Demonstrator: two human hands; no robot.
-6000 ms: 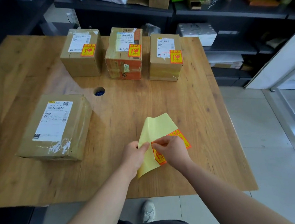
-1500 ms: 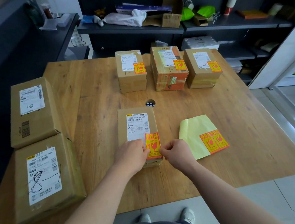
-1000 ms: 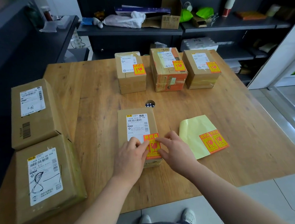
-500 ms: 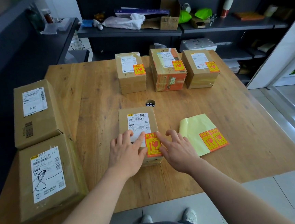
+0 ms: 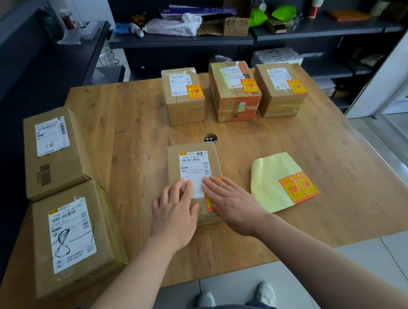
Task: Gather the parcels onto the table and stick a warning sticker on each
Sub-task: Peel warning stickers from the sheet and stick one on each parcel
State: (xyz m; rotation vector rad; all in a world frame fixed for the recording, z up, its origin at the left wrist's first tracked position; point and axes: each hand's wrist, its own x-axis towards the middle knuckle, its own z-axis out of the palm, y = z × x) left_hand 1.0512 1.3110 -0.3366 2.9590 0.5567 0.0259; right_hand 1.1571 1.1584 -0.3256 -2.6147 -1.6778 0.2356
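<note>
A person stands at a wooden counter [image 5: 131, 126], looking down at both bare hands. The left hand [image 5: 173, 211] and right hand [image 5: 232, 202] lie flat, palms down, fingers spread and gripping nothing, on top of a small cardboard parcel [image 5: 193, 162] near the middle of the counter. Its white shipping label [image 5: 194, 167] reads "502B C016-00 PDD" above a barcode, with "C016" lower down. A red and yellow warning sticker [image 5: 209, 202] is stuck on the parcel's near right part, mostly hidden under the right hand.

Just right of this parcel lies a pale yellow backing sheet [image 5: 269, 178], one corner curled, carrying two more red and yellow stickers [image 5: 298, 188] with a broken-glass symbol; their writing is too small to read.

At the far edge three parcels stand in a row: a plain brown one [image 5: 184, 106], an orange-sided one [image 5: 237, 104] and another brown one [image 5: 279, 98]. Each has a white label and a warning sticker on top.

On the left are two larger parcels with no warning sticker in view. The farther one [image 5: 53, 167] has "81" handwritten on its label. The nearer one [image 5: 78, 276] reads "140A C133 00 066" and bears a black pen scribble.

A round cable hole [image 5: 210, 138] sits in the counter just beyond the middle parcel
</note>
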